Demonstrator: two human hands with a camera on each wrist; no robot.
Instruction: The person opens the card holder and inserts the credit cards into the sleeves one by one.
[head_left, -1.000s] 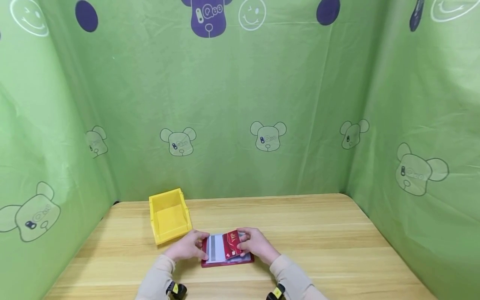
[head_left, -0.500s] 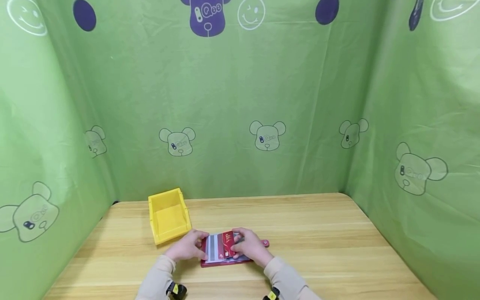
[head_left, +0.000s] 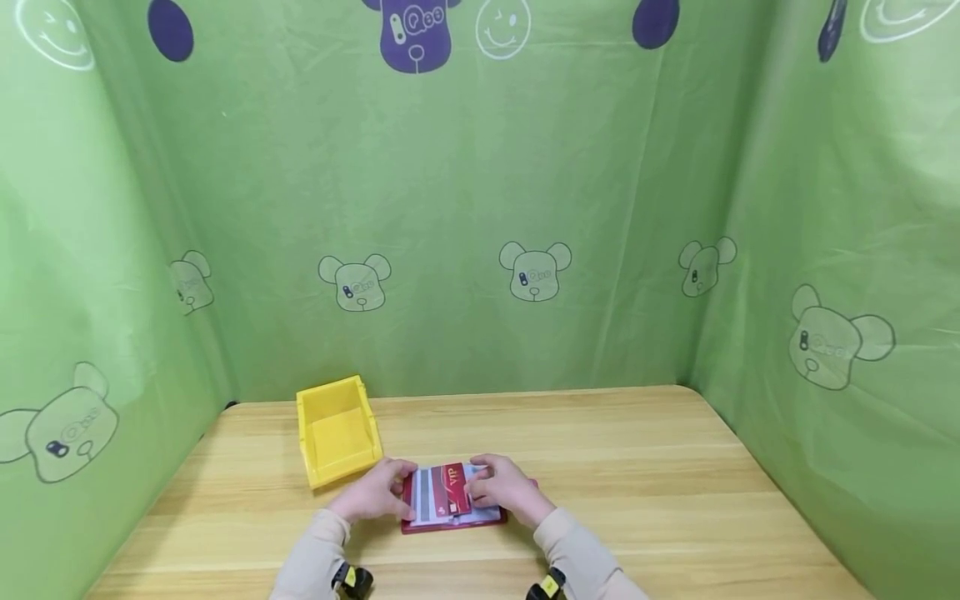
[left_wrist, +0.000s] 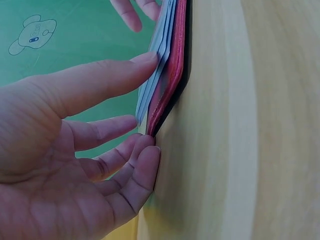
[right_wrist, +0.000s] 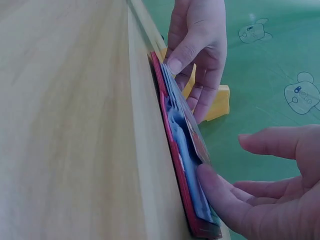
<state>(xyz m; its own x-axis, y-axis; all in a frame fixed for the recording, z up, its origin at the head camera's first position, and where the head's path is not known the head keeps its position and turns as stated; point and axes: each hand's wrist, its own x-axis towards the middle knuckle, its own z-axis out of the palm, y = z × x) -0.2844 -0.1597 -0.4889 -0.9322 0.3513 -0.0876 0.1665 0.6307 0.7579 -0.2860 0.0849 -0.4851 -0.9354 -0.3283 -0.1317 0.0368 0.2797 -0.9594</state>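
Note:
A red card holder (head_left: 491,520) with clear plastic sleeves lies open on the table. My left hand (head_left: 375,492) grips its left edge, thumb (left_wrist: 145,59) on the sleeves and fingers round the red cover. A red card (head_left: 457,483) marked VIP lies on the open pages. Its left part looks duller, under the clear plastic; its right part is bare. My right hand (head_left: 513,490) is beside the card's right edge, thumb tip (right_wrist: 206,172) right at that edge. The other fingers of the right hand are spread apart from it, nothing between them.
A yellow bin (head_left: 330,406) stands behind and to the left of the card holder, close to my left hand. The wooden table (head_left: 637,467) is enclosed by green printed curtains (head_left: 450,350) at the back and both sides.
The red card has moved left, and its left part has gone under the clear plastic. My right hand followed it left, then drew slightly back right, off the card's face. The left hand stays put.

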